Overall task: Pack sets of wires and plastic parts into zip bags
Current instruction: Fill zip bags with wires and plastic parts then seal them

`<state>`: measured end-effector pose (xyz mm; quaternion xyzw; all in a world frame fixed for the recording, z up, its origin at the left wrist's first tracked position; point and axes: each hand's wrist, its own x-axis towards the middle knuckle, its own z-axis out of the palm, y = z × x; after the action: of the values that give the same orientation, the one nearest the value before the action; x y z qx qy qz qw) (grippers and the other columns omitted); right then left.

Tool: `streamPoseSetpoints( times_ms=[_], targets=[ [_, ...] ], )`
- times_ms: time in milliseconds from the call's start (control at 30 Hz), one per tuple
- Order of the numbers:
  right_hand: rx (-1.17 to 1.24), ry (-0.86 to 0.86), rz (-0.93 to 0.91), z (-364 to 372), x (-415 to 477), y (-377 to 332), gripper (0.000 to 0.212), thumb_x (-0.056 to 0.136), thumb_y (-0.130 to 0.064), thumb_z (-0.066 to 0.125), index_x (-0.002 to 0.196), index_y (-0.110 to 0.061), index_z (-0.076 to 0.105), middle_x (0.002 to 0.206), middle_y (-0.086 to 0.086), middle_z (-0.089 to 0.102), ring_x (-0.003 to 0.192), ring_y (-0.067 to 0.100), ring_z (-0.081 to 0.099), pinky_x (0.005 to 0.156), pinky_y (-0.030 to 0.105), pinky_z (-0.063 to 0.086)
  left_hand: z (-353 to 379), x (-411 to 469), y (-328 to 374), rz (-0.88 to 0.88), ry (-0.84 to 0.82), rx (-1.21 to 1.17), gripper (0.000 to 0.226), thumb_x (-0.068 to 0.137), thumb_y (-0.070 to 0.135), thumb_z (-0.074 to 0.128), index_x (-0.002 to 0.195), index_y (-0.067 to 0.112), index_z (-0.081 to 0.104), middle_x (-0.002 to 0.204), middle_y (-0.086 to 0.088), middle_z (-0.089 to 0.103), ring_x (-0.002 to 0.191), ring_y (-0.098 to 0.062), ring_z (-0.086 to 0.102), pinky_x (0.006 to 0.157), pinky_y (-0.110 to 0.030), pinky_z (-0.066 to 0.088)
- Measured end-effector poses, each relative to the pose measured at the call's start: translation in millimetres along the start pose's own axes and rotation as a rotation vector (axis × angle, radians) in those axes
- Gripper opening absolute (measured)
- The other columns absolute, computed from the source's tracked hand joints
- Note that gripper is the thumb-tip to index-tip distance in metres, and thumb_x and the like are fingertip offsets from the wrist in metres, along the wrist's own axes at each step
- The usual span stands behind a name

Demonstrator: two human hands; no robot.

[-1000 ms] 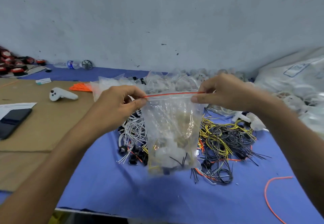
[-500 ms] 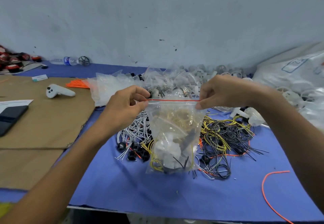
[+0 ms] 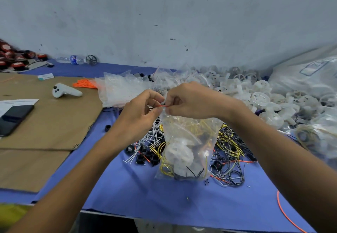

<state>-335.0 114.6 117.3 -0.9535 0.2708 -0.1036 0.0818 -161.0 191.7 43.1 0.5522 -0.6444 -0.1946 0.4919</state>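
Your left hand and right hand meet at the top of the zip bag, each pinching its red zip strip between thumb and curled fingers, the fingertips almost touching one another. The bag hangs below them with its long axis close to upright, mouth up and closed end down, leaning a little to your right; its bottom edge sits low at the blue cloth, though you cannot tell from here whether it rests there. Inside, a white plastic part lies in the lower half, with yellow and black wires curled around it. Just behind the bag, loose wires in black, yellow and white spread over the cloth, with small black rings beside them on your left. Heaps of white plastic wheels fill the far right, and a pile of empty clear bags lies beyond your hands. On your left, brown cardboard carries a white controller and a dark phone. A water bottle lies on its side at the foot of the pale grey wall.
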Motion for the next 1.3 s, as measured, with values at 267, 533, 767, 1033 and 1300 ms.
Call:
streamPoseSetpoints(
  times_ms=[267, 533, 767, 1033, 1300],
  targets=[
    [-0.022, -0.005, -0.043, 10, -1, 0, 0.022, 0.093, -0.041, 0.060, 0.087, -0.020, 0.064, 0.071, -0.015, 0.055, 0.066, 0.001, 0.050, 0.060, 0.022, 0.036, 4, -4, -4, 0.009, 0.041, 0.051, 0.028, 0.091, 0.021, 0.068, 0.105, 0.043, 0.058, 0.092, 0.019, 0.065, 0.061, -0.021, 0.047, 0.054, -0.022, 0.043],
    [0.131, -0.044, 0.048, 2, -6, 10, 0.015, 0.090, -0.036, 0.068, 0.087, -0.022, 0.068, 0.079, -0.006, 0.069, 0.077, 0.011, 0.065, 0.069, 0.033, 0.053, 4, -3, -6, -0.009, 0.040, -0.033, 0.029, 0.088, 0.027, 0.071, 0.107, 0.045, 0.061, 0.095, 0.020, 0.068, 0.067, -0.016, 0.056, 0.059, -0.015, 0.043],
    [0.048, -0.018, 0.035, 3, -23, 14, 0.022, 0.090, -0.044, 0.064, 0.086, -0.022, 0.065, 0.072, -0.010, 0.061, 0.067, 0.003, 0.055, 0.061, 0.018, 0.040, 4, -9, -5, 0.011, 0.060, -0.124, 0.027, 0.089, 0.018, 0.067, 0.103, 0.040, 0.061, 0.084, 0.017, 0.063, 0.055, -0.008, 0.037, 0.053, -0.021, 0.037],
    [0.482, -0.022, 0.199, -11, -77, 67, 0.011, 0.087, -0.035, 0.070, 0.082, -0.026, 0.069, 0.067, -0.006, 0.059, 0.063, 0.011, 0.048, 0.060, 0.031, 0.038, -8, -13, -7, -0.006, 0.082, 0.011, 0.026, 0.091, 0.011, 0.068, 0.105, 0.032, 0.063, 0.088, 0.019, 0.063, 0.061, -0.003, 0.045, 0.060, -0.017, 0.042],
    [0.398, 0.170, 0.121, 5, -83, 46, 0.015, 0.086, -0.033, 0.073, 0.078, -0.022, 0.066, 0.060, -0.012, 0.057, 0.053, 0.001, 0.043, 0.052, 0.017, 0.035, 24, -7, 40, 0.191, -0.059, 0.418, 0.031, 0.086, 0.053, 0.065, 0.112, 0.036, 0.065, 0.104, 0.017, 0.064, 0.105, -0.010, 0.048, 0.093, -0.032, 0.039]
  ],
)
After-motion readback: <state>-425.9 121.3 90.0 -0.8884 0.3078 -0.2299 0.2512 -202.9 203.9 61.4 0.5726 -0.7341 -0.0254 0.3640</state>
